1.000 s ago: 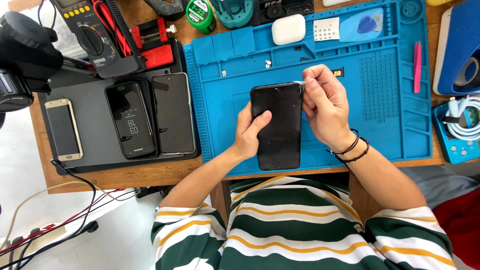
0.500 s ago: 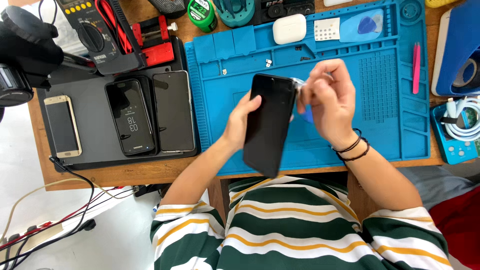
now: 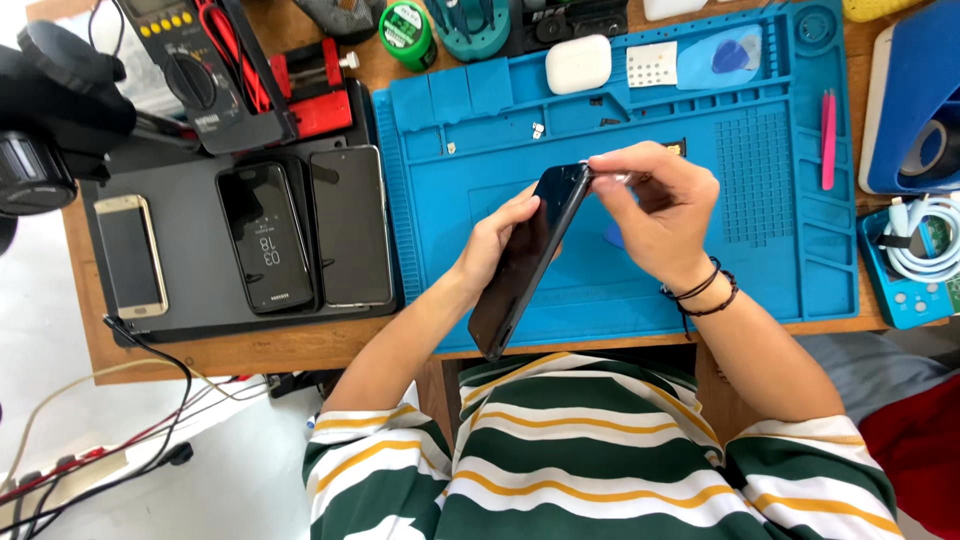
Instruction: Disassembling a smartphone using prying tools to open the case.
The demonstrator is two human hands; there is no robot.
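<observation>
At frame centre, the left hand [image 3: 497, 238] grips a black smartphone [image 3: 527, 262], now tilted further on edge (over the blue repair mat [image 3: 770, 260]); the right hand [image 3: 655, 210] pinches its top corner.

a slim black glossy smartphone [image 3: 525, 262], tilted on edge, is held above the blue silicone work mat [image 3: 760, 250], top corner pinched.

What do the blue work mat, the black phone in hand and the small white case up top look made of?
Blue work mat: probably silicone or soft rubber; matte, with moulded compartments and a grid of ribs.
Black phone, held tilted between the left hand and right hand: glossy, glass-like face; frame material unclear.
White case: seemingly smooth hard plastic, rounded, slight sheen.
</observation>
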